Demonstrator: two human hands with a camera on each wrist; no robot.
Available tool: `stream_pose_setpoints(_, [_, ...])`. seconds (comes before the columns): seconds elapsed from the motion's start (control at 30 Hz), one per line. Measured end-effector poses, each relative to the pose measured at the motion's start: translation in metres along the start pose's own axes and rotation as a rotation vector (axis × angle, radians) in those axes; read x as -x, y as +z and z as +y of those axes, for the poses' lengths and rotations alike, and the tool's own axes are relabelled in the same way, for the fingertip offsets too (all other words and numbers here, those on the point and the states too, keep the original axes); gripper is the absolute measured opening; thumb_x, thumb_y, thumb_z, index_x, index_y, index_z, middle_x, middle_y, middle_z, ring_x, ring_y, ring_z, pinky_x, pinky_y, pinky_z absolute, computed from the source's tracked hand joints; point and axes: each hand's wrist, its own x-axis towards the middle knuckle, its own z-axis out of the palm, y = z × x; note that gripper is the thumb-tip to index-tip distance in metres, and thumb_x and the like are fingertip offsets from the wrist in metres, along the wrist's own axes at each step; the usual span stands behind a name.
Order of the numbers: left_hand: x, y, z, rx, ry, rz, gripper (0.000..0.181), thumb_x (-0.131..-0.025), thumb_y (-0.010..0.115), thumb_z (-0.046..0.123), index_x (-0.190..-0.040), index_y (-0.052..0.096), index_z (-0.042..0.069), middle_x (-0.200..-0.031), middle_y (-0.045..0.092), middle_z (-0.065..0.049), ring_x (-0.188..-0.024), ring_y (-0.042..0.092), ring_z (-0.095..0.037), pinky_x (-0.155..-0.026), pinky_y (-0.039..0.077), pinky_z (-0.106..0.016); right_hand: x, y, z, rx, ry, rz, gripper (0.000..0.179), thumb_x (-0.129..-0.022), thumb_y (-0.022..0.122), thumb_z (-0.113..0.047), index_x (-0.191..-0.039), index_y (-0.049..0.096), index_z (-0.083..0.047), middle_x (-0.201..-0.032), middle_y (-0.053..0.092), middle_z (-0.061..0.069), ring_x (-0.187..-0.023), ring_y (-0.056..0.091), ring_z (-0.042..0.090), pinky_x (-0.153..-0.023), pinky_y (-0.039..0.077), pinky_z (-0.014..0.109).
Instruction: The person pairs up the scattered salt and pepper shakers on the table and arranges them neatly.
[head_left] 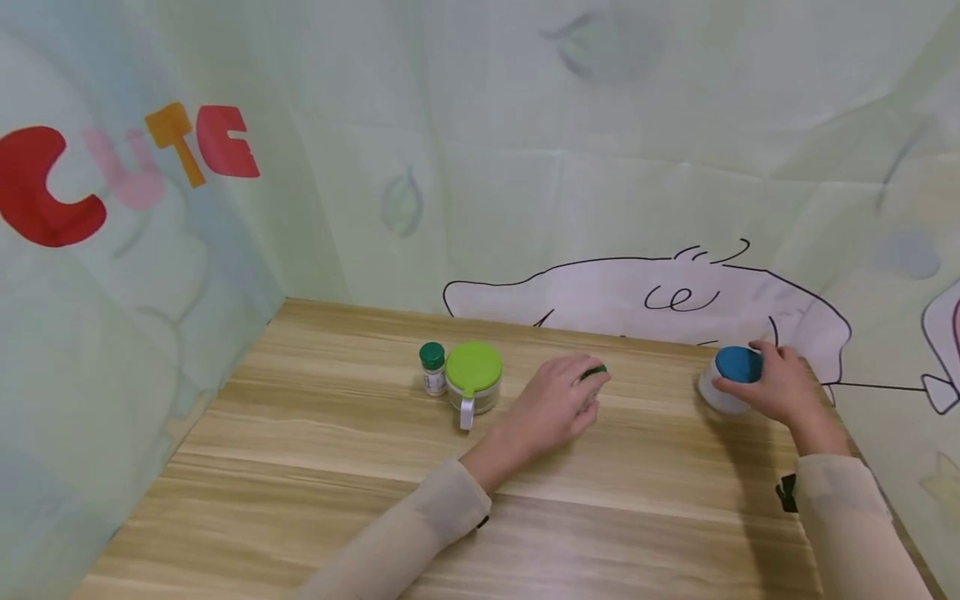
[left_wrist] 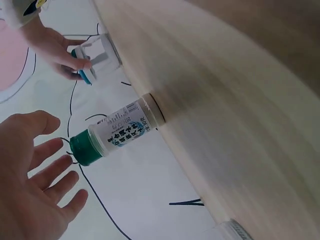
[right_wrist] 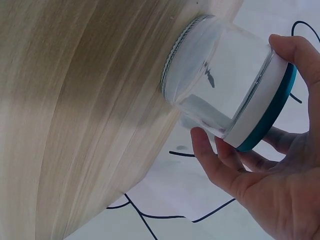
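On the right of the table, a clear jar with a blue-and-white lid [right_wrist: 265, 107] stands upright in my right hand [head_left: 780, 383]. Thumb and fingers curl round the lid from both sides. Left of it, a spice bottle [left_wrist: 122, 127] with a green cap and a printed label stands on the table. My left hand [head_left: 551, 400] is at this bottle, its fingers loosely bent and spread beside the cap in the left wrist view. From the head view, that hand hides most of the bottle, leaving a bit of green cap [head_left: 595, 372].
Farther left, a glass pot with a lime-green lid [head_left: 474, 367] and a pale handle stands beside another green-capped spice bottle [head_left: 433, 368]. The wooden table [head_left: 337, 467] meets a printed cloth backdrop [head_left: 360, 167] at its back and sides.
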Motion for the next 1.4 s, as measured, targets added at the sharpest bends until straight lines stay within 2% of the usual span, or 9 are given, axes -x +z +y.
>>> stream_pose_setpoints(0.1, [0.005,-0.002,0.003,-0.024,-0.015,-0.063,0.051,-0.106,0.064,0.031,-0.152,0.057,0.012,-0.162,0.050,-0.008,-0.155,0.041,-0.027,-0.128,0.031,-0.046,-0.001,0.000,0.000,0.013,-0.017,0.003,0.104,-0.094,0.073,-0.056,-0.154,0.026,0.016,-0.141,0.027,0.050,-0.118,0.039,0.064,-0.091,0.047,0.079])
stream_pose_setpoints(0.23, [0.009,-0.001,0.003,-0.035,-0.029,-0.081,0.057,-0.105,0.066,0.035,-0.155,0.054,0.012,-0.165,0.047,-0.006,-0.157,0.036,-0.025,-0.131,0.025,-0.048,-0.002,-0.001,-0.001,0.021,-0.032,0.006,0.101,-0.094,0.073,-0.055,-0.152,0.029,0.016,-0.141,0.028,0.049,-0.118,0.039,0.065,-0.091,0.047,0.079])
stream_pose_setpoints(0.43, [0.012,0.002,0.001,-0.013,-0.006,-0.060,0.055,-0.104,0.068,0.033,-0.153,0.056,0.011,-0.163,0.050,-0.008,-0.155,0.041,-0.026,-0.130,0.025,-0.048,0.000,0.001,-0.001,0.020,-0.031,-0.003,0.100,-0.095,0.072,-0.052,-0.152,0.027,0.018,-0.141,0.027,0.050,-0.118,0.039,0.065,-0.091,0.047,0.079])
stream_pose_setpoints(0.7, [0.016,0.003,0.001,-0.044,0.010,-0.063,0.055,-0.106,0.064,0.033,-0.155,0.053,0.010,-0.162,0.051,-0.006,-0.154,0.042,-0.022,-0.132,0.023,-0.045,0.002,0.000,-0.007,0.008,-0.013,-0.011,0.101,-0.096,0.072,-0.049,-0.152,0.025,0.020,-0.140,0.025,0.051,-0.116,0.040,0.065,-0.092,0.047,0.079])
stream_pose_setpoints(1.07, [0.012,-0.002,0.001,-0.029,0.007,-0.085,0.053,-0.104,0.067,0.031,-0.152,0.056,0.012,-0.158,0.055,-0.005,-0.151,0.046,-0.021,-0.131,0.025,-0.045,0.001,0.004,-0.010,0.004,0.013,0.024,0.099,-0.094,0.073,-0.048,-0.150,0.030,0.021,-0.138,0.028,0.052,-0.114,0.041,0.064,-0.090,0.047,0.078])
stream_pose_setpoints(1.4, [0.011,-0.003,0.004,-0.103,0.006,-0.091,0.053,-0.105,0.064,0.033,-0.153,0.055,0.012,-0.159,0.055,-0.005,-0.150,0.047,-0.020,-0.130,0.027,-0.045,0.004,0.009,-0.017,-0.014,-0.017,0.051,0.094,-0.092,0.075,-0.044,-0.148,0.034,0.020,-0.139,0.030,0.052,-0.115,0.041,0.063,-0.090,0.048,0.078])
